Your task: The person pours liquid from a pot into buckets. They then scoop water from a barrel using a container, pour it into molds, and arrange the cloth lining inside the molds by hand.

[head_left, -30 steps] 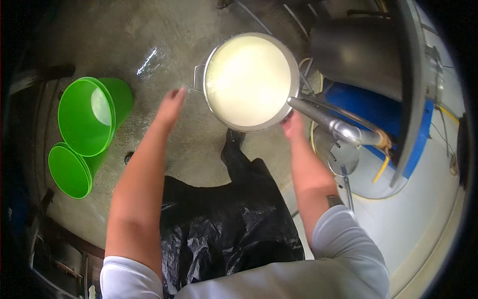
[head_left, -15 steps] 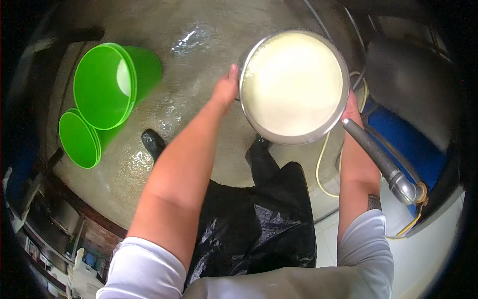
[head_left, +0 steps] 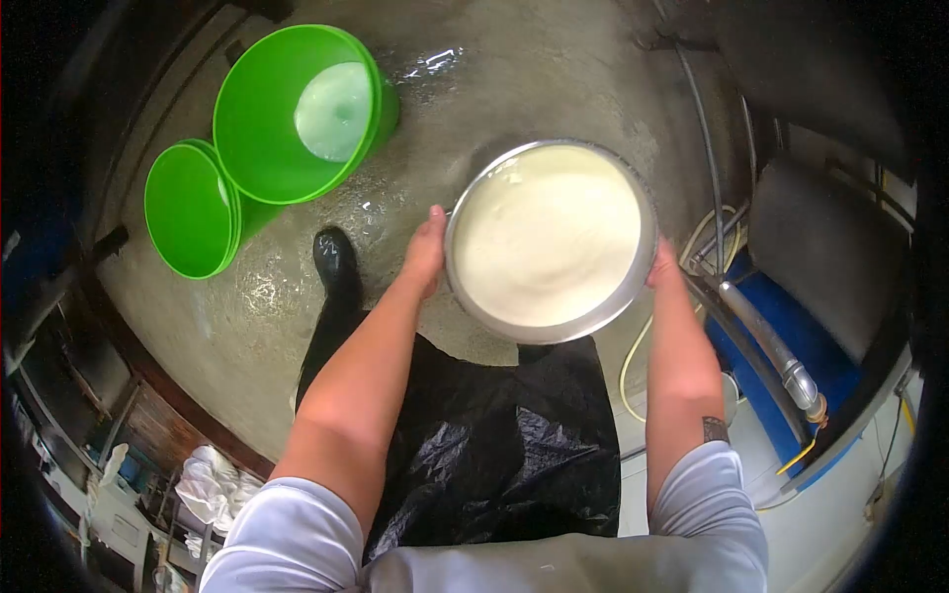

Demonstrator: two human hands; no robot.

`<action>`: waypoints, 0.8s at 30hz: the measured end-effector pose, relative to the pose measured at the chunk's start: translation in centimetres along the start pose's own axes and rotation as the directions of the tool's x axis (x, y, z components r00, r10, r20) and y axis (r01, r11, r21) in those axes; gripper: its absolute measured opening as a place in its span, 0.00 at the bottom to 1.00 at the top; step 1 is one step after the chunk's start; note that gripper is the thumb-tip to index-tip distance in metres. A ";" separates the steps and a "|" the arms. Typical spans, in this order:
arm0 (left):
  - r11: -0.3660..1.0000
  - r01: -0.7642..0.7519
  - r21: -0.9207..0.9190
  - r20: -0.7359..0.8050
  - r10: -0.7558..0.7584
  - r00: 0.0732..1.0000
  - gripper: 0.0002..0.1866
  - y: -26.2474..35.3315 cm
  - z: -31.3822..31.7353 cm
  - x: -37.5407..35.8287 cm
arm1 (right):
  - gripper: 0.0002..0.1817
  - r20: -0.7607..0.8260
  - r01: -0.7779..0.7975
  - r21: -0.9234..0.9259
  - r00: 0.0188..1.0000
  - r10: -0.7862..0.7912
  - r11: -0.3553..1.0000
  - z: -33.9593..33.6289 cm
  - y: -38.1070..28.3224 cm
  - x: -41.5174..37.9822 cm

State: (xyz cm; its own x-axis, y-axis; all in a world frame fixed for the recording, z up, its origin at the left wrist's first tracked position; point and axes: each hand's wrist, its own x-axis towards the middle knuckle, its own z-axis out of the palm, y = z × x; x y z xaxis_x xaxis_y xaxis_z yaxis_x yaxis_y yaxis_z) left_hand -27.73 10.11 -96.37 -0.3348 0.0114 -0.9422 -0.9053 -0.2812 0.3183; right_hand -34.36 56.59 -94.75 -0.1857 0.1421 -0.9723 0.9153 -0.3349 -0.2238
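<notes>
A round steel pot [head_left: 623, 287] full of a creamy white liquid [head_left: 547, 237] hangs in front of me above the wet floor. My left hand [head_left: 427, 252] grips its left handle and my right hand [head_left: 660, 267] grips its right side. Both handles are hidden under my hands. My black apron [head_left: 494, 445] and a black boot [head_left: 336, 259] show below the pot.
Two green buckets lie on the wet concrete floor [head_left: 247, 326] at the left: a large one [head_left: 287, 114] with some white liquid inside and a smaller one [head_left: 190, 210] beside it. A metal pipe [head_left: 766, 341], hoses and a blue frame [head_left: 761, 385] stand at the right.
My left hand reached for the pot and took hold of it. The pot has been lifted from under the pipe and carried left, toward the green buckets.
</notes>
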 end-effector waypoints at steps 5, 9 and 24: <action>0.996 -0.007 -0.084 -0.044 0.003 0.999 0.42 -0.1 -6.6 -3.6 | 0.26 0.011 0.028 -0.037 1.000 -0.027 0.999 6.7 5.0 -2.1; 1.000 -0.009 0.012 -0.167 0.011 0.986 0.40 -2.3 -11.7 -4.1 | 0.24 0.020 0.040 0.010 0.999 -0.040 0.999 10.9 8.6 -4.2; 0.995 -0.089 0.054 -0.284 0.101 0.953 0.47 -2.6 -22.9 -19.9 | 0.28 0.144 0.179 -0.096 0.976 -0.164 0.979 18.8 12.8 -19.1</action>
State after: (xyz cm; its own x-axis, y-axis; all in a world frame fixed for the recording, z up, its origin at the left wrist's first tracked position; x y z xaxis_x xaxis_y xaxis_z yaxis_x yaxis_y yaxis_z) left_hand -12.74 -11.38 -80.79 -0.3360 -0.2902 -0.8960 -0.8849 -0.2285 0.4058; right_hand -25.79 32.07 -80.28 -0.3828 0.0600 -0.9219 0.8973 -0.2135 -0.3864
